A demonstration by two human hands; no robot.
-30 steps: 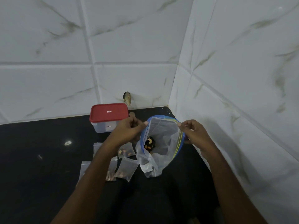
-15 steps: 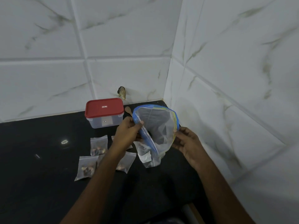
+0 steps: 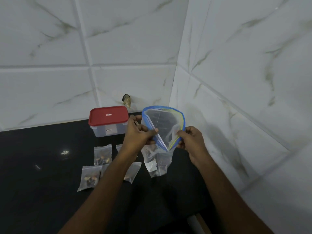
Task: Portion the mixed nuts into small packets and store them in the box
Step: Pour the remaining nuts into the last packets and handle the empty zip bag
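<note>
**Both hands on the big bag's rim, tucked into the wall corner**

Head view: the large zip bag [image 3: 162, 122] is up off the dark table [image 3: 42, 157], its bottom hanging just above the surface. The left hand [image 3: 138, 134] pinches the blue rim on the left side. The right hand [image 3: 190, 141] pinches the right side, where the yellow-green strip runs. The mouth gapes wide on the far side and narrows to a point on the near side, between the two hands. What's inside reads only as dim shapes low down.

The box [image 3: 108, 121] sits far left of the bag, red lid on, close to the back wall [image 3: 50, 92]. Near of it lie the small packets: one [image 3: 102, 154] with nuts showing, another [image 3: 89, 178] nearer, and a third [image 3: 132, 172] partly under the left forearm.

It's tight on the right, where the side wall [image 3: 236, 132] stands close beside the bag. To the left, the table runs wide and dark to the frame edge. Its near edge shows low right [image 3: 199, 218].
</note>
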